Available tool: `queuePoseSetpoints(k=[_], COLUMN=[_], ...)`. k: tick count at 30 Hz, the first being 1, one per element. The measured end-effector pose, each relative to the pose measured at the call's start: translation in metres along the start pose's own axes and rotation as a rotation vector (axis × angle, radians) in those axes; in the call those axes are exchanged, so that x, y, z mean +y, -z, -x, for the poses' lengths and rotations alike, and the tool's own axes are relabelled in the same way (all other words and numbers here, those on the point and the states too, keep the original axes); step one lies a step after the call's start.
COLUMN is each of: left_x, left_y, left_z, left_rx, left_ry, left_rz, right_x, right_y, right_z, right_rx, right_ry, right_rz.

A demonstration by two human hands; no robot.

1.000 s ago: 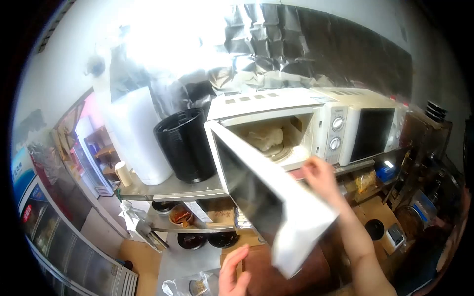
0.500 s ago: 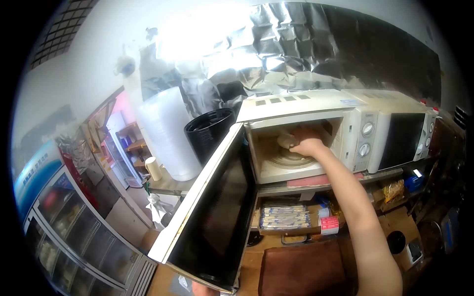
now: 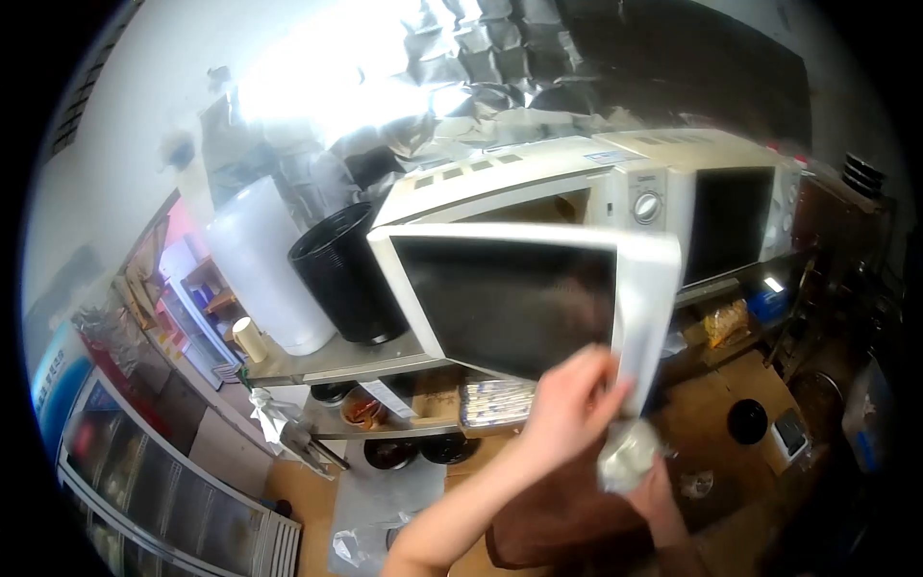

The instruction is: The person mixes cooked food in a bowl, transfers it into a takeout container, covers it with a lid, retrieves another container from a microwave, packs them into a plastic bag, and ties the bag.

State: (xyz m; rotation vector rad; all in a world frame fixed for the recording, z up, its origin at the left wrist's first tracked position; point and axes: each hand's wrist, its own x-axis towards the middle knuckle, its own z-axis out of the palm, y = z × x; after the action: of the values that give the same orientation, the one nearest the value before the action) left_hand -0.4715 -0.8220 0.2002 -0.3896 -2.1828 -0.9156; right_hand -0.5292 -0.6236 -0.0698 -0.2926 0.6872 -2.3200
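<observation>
The left microwave's door [image 3: 510,298] stands partly open, swung toward me. My left hand [image 3: 575,399] is at the lower corner of this door, fingers curled against its edge. Below the handle side, my right hand [image 3: 654,490] holds a small pale, rounded bundle [image 3: 629,456]; it looks like a filled clear bag or cup, too blurred to tell. Behind the door, the white microwave [image 3: 500,173] shows only a strip of its opening, and the rest of the inside is hidden.
A second microwave [image 3: 726,216] stands at the right. Left are a stack of black containers [image 3: 348,279], a tall stack of translucent containers [image 3: 264,274] and a glass-door fridge [image 3: 163,481]. Wrapped packets [image 3: 497,402] lie on the shelf below; a brown mat [image 3: 548,510] is beneath my hands.
My right hand has come out of the microwave with the pale bundle and moved down. The door has swung partway toward closing, with my left hand now at its edge. My view has shifted.
</observation>
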Motion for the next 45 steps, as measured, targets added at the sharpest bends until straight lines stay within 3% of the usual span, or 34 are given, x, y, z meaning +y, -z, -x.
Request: queuePoseSetpoints(k=[3, 5, 8, 12, 15, 18, 19, 20, 23, 24, 25, 27, 28, 30, 31, 33, 34, 36, 38, 41, 43, 44, 45], left_x=[-0.055, -0.078, -0.090, -0.096, -0.092, -0.098, -0.096, -0.118, -0.119, -0.114, -0.112, -0.104, -0.119, -0.130, -0.132, -0.132, -0.131, -0.129, -0.128, -0.135, -0.139, -0.143, -0.150], left_y=[-0.051, -0.064, -0.064, -0.050, -0.005, 0.092, 0.137, 0.168, 0.251, 0.259, 0.268, 0.293, 0.287, 0.283, 0.282, 0.283, 0.288, 0.300, 0.307, 0.314, 0.314, 0.314, 0.313], left_z=[-0.066, -0.094, -0.115, -0.106, -0.013, 0.136, 0.181, 0.245, 0.418, 0.465, 0.498, 0.520, 0.566, 0.595, 0.601, 0.598, 0.596, 0.586, 0.579, 0.574, 0.570, 0.571, 0.573], left_rx=[0.174, 0.219, 0.175, 0.117, -0.128, -0.101, -0.115, 0.050, 0.038, 0.000, -0.036, -0.103, -0.120, 0.206, 0.208, 0.814, 0.815, 0.790, 0.843, 0.674, 0.591, 0.576, 0.528], left_ry=[-0.035, 0.057, 0.196, 0.227, 0.105, 0.118, 0.296, 0.304, 1.058, 1.179, 1.301, 1.677, 1.489, 1.447, 1.450, 1.289, 1.290, 1.137, 1.160, 1.158, 1.145, 1.149, 1.148], left_rz=[-0.206, -0.335, -0.415, -0.401, -0.243, -0.396, -0.519, -0.688, -1.095, -1.116, -1.131, -0.472, -0.467, 0.166, 0.175, 0.927, 0.935, 1.331, 1.378, 1.359, 1.308, 1.312, 1.287], right_x=[0.039, 0.063, 0.096, 0.119, 0.152, 0.188, 0.203, 0.216, 0.255, 0.272, 0.293, 0.340, 0.363, 0.396, 0.410, 0.433, 0.444, 0.457, 0.444, 0.411, 0.381, 0.377, 0.373], right_y=[0.017, 0.020, 0.013, -0.024, -0.034, -0.055, -0.060, -0.070, -0.122, -0.143, -0.165, -0.198, -0.215, -0.244, -0.247, -0.244, -0.229, -0.191, -0.184, -0.205, -0.253, -0.237, -0.205], right_z=[0.038, 0.052, 0.064, 0.062, 0.057, 0.049, 0.044, 0.038, 0.021, 0.011, 0.001, -0.018, -0.028, -0.048, -0.048, -0.047, -0.045, -0.034, -0.023, -0.017, -0.026, -0.034, -0.045], right_rx=[0.060, 0.108, 0.121, 0.080, 0.139, 0.052, -0.004, -0.013, -0.519, -0.531, -0.701, -0.919, -0.935, -1.064, -1.064, -1.134, -1.133, -1.107, -1.082, -1.122, -0.438, -0.421, -0.246], right_ry=[-0.171, -0.262, -0.319, -0.327, -0.366, -0.381, -0.434, -0.463, -0.575, -0.597, -0.536, -0.499, -0.485, -0.362, -0.371, -0.199, -0.206, 0.023, -0.034, 0.149, 0.527, 0.521, -0.062], right_rz=[-0.043, 0.001, 0.115, 0.236, 0.314, 0.485, 0.616, 0.615, 0.969, 0.974, 1.078, 1.190, 1.208, 1.348, 1.354, 1.921, 1.927, 2.016, 2.077, 2.027, 2.439, 2.443, 2.297])
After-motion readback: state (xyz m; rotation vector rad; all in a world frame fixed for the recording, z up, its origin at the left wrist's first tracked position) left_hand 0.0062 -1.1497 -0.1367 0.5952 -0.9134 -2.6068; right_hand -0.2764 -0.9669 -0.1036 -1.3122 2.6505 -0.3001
